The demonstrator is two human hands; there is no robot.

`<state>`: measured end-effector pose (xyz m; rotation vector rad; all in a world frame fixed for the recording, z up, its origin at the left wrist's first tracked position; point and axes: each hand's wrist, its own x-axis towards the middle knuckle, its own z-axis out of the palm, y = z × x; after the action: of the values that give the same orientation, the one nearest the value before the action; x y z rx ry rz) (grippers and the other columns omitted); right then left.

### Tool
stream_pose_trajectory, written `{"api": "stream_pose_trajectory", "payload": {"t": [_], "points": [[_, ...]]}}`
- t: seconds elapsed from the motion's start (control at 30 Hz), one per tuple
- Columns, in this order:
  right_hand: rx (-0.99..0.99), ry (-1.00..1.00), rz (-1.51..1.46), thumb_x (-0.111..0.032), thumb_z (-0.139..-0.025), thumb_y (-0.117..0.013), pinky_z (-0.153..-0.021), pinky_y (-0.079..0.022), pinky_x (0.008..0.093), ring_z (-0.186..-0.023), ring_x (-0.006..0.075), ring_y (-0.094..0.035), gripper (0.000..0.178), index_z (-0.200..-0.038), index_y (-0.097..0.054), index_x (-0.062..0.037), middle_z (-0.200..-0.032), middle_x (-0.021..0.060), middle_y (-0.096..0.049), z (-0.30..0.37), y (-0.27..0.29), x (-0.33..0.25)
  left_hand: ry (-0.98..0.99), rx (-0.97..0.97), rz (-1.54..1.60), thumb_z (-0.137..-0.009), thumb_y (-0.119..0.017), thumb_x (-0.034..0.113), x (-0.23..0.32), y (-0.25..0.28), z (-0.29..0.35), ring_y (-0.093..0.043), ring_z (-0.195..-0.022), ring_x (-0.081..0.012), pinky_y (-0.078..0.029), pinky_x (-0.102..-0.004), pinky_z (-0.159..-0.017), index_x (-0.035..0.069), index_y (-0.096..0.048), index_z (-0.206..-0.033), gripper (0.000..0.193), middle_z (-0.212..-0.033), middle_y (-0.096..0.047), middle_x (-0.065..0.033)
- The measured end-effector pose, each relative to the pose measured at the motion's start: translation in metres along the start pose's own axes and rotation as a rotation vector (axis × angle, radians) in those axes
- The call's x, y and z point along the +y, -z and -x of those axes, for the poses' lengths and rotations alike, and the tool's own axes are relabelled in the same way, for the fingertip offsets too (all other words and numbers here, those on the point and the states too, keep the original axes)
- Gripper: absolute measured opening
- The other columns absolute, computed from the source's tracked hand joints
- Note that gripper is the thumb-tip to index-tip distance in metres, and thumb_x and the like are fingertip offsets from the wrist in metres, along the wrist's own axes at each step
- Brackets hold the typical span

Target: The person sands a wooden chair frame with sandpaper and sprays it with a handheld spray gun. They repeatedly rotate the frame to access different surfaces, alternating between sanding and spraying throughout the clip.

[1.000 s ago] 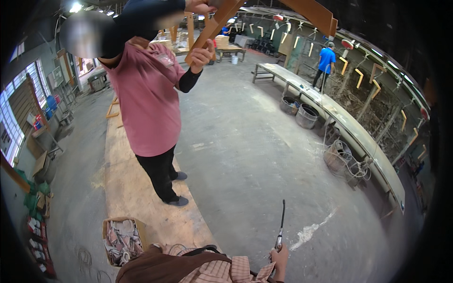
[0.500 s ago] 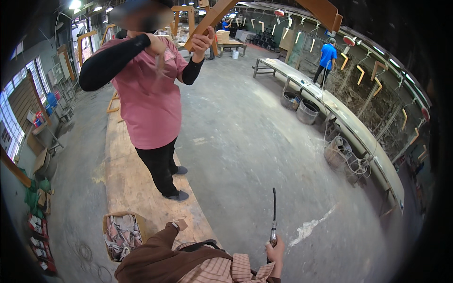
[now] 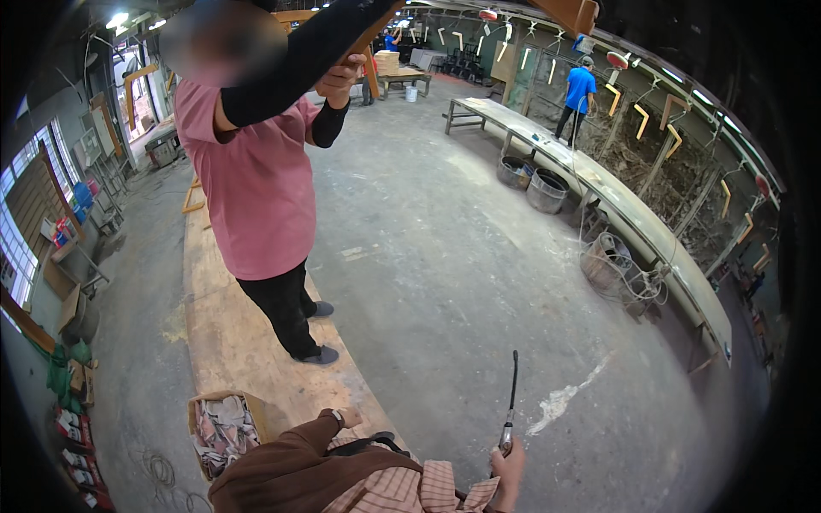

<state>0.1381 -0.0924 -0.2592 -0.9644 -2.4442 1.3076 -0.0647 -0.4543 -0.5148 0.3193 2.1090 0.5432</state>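
Observation:
My right hand [image 3: 509,466] is closed round the grip of an air blow gun [image 3: 507,434] with a silver body. Its long, thin dark nozzle [image 3: 514,380] points away from me over the floor. My left hand [image 3: 349,417] hangs low above the plywood walkway, below a brown sleeve; its fingers are too small and hidden to read. Close in front, a co-worker in a pink shirt [image 3: 256,188] grips a brown wooden frame [image 3: 560,13] that spans the top of the view. One black-sleeved arm [image 3: 312,43] reaches up along it.
A cardboard box [image 3: 256,415] of used sandpaper scraps sits beside my left arm. Along the right runs a long bench [image 3: 637,205], with buckets [image 3: 547,190] and a coiled hose [image 3: 646,286] beneath. Bent wooden parts [image 3: 642,121] hang behind it, near a person in blue [image 3: 579,90].
The co-worker's bent arm has swung up and across along the wooden frame. My blow gun and both my hands have shifted slightly to the right in view.

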Motion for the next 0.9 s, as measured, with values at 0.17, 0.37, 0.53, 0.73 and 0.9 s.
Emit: {"api": "stream_pose_trajectory", "payload": {"t": [0.17, 0.37, 0.53, 0.73, 0.9], "points": [[-0.047, 0.032, -0.031, -0.011, -0.069, -0.061, -0.056, -0.041, 0.035, -0.056, 0.0229, -0.048, 0.024, -0.09, -0.056, -0.0009, -0.061, 0.01, -0.047, -0.005, -0.015, -0.004, 0.027, 0.013, -0.015, -0.084, -0.056, 0.038, -0.001, 0.001, 0.008, -0.063, -0.063, -0.0195, -0.05, -0.0352, -0.057, 0.006, -0.065, -0.099, 0.037, -0.081, -0.068, -0.0066], [-0.089, 0.071, -0.008, -0.011, -0.07, -0.063, -0.055, -0.041, 0.0341, -0.055, 0.0206, -0.048, 0.021, -0.086, -0.054, -0.0009, -0.061, 0.0083, -0.048, -0.011, -0.023, -0.008, -0.015, -0.077, -0.046, -0.083, -0.052, 0.037, -0.016, -0.009, 0.008, -0.061, -0.058, -0.0209, -0.051, -0.0351, -0.053, 0.002, -0.066, -0.08, 0.038, -0.074, -0.066, -0.0107], [-0.111, 0.083, 0.041, -0.009, -0.069, -0.063, -0.054, -0.042, 0.0315, -0.055, 0.0133, -0.049, 0.022, -0.088, -0.055, -0.0007, -0.062, 0.0046, -0.049, -0.015, -0.021, -0.005, -0.126, -0.079, -0.137, -0.083, -0.052, 0.035, -0.031, -0.018, 0.004, -0.062, -0.059, -0.0186, -0.05, -0.0335, -0.049, 0.003, -0.067, -0.081, 0.036, -0.072, -0.066, -0.0083], [-0.101, 0.066, -0.061, -0.013, -0.07, -0.062, -0.055, -0.039, 0.0371, -0.054, 0.0268, -0.048, 0.019, -0.079, -0.05, -0.0017, -0.061, 0.012, -0.047, -0.014, -0.019, 0.003, -0.115, 0.23, 0.104, -0.084, -0.052, 0.038, -0.003, 0.008, -0.014, -0.062, -0.07, -0.0271, -0.048, -0.039, -0.065, 0.003, -0.068, -0.088, 0.038, -0.077, -0.067, -0.0143], [-0.05, 0.108, -0.012, -0.013, -0.07, -0.061, -0.053, -0.038, 0.038, -0.053, 0.0268, -0.046, 0.018, -0.079, -0.049, -0.0019, -0.059, 0.012, -0.045, -0.013, -0.015, 0.0, -0.428, 0.845, 0.447, -0.089, -0.056, 0.03, 0.128, 0.163, 0.023, -0.065, -0.086, -0.0268, -0.049, -0.0384, -0.076, 0.0, -0.062, -0.103, 0.033, -0.093, -0.067, -0.0154]]}}
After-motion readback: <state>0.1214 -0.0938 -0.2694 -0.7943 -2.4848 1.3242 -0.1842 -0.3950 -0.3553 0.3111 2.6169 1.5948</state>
